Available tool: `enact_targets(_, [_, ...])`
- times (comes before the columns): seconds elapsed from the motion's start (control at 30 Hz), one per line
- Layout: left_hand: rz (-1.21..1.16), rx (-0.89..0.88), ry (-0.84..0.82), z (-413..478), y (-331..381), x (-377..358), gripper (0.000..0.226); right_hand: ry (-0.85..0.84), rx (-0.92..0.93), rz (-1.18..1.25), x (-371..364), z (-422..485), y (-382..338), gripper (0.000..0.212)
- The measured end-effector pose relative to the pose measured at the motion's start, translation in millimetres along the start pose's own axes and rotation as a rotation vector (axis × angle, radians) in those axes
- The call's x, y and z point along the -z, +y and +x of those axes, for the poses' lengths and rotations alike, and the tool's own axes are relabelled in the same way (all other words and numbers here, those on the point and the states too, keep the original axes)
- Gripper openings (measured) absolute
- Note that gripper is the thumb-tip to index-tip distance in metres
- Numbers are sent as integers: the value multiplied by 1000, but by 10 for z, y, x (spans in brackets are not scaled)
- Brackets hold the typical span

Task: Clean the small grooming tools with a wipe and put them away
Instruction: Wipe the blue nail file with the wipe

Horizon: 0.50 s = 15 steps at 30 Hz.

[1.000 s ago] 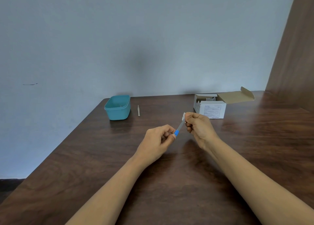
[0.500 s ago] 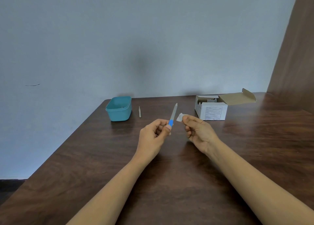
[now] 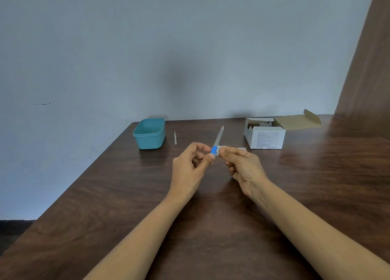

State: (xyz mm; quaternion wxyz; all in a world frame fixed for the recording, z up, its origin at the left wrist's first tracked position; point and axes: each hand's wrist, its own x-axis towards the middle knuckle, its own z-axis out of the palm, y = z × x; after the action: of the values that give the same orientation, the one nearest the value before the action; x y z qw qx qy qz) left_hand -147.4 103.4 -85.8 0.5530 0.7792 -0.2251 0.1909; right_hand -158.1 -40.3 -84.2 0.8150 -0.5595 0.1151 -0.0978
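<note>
My left hand [image 3: 190, 165] pinches a nail file [image 3: 218, 139] by its blue handle, blade pointing up and away. My right hand [image 3: 242, 165] pinches a small white wipe [image 3: 219, 149] and holds it against the blue handle, just above my left fingertips. A thin grey grooming tool [image 3: 175, 137] lies on the table to the right of a teal plastic tub [image 3: 148, 135]. Something small lies inside the tub.
An open white cardboard box [image 3: 264, 139] with its flap folded back stands at the back right of the dark wooden table [image 3: 105, 195]. A small white scrap [image 3: 242, 148] lies beside it. A brown wooden panel [image 3: 367, 68] rises on the right.
A second ago the wipe was at the file's tip. My right hand came off the blade, then returned with the wipe to the blue handle. The file now points more upright.
</note>
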Motion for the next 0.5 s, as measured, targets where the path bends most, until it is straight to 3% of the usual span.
enact_targets(0.13, [11,-15,13,-2,-9,-6,10,9,-3,-6,-9,2,14,6])
enact_targets(0.3, [37,-18,-23,2,-39,-9,10,-138,-71,38,-31,-13,7,11])
enact_targets(0.4, [62,-57,-63,-11,-35,-1,12,-173,-41,-27,-10,-4,16,3])
enact_targets(0.5, [92,-67,-107,-17,-41,-1,14,-177,22,-150,8,13,24,8])
